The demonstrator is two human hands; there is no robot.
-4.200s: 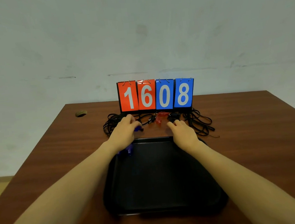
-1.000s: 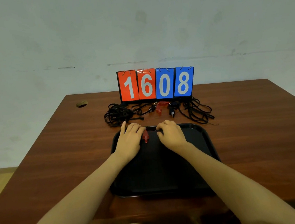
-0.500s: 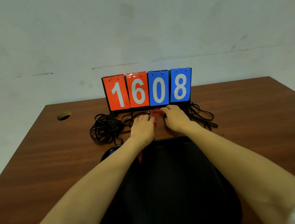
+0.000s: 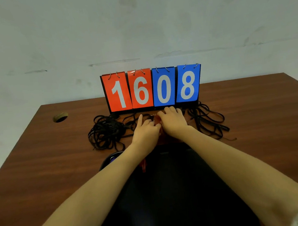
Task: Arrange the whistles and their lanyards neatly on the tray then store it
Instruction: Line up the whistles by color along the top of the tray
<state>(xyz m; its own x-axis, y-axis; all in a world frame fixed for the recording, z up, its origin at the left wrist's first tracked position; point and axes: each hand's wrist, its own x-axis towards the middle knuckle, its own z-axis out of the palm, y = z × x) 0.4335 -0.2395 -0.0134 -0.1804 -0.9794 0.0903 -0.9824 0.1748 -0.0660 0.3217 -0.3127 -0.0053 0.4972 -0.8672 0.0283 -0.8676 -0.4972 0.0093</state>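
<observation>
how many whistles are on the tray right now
2: a purple whistle at the tray's far left corner, and a red whistle just right of it, peeking out beside the left forearm. The arms may hide more.

There is just one view, from a wide-angle camera worn on the person's head. It looks forward and down along the wooden bench (image 4: 41, 167) toward the pale wall (image 4: 136, 23). It sits close over the black tray (image 4: 178, 191) at the near edge. The number flip cards (image 4: 152, 88) stand mid-frame, farther off.
</observation>
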